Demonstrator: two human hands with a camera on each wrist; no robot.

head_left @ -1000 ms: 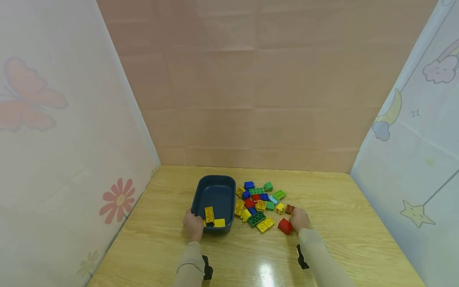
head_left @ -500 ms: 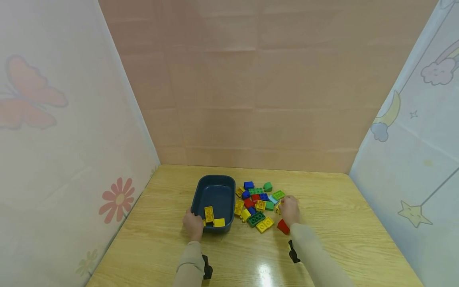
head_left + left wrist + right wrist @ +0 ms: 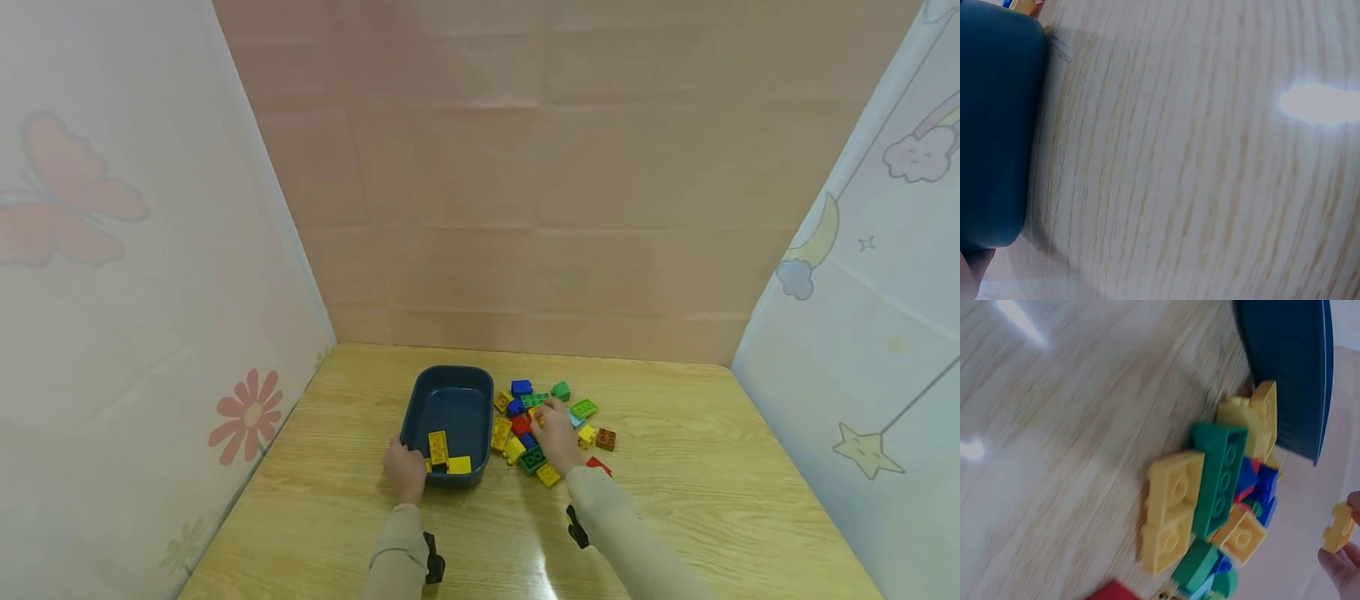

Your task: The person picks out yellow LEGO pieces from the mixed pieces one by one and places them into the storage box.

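Pinching yellow brick (image 3: 1339,528), right hand (image 3: 557,436) raised above brick pile (image 3: 1217,478).

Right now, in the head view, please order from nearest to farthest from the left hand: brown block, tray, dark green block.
1. Tray: left hand holds its near left side.
2. Dark green block: right of tray.
3. Brown block: farther right.

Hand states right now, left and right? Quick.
Left hand: holding the left side of the dark blue bin.
Right hand: holding a yellow block, pinched in its fingers.
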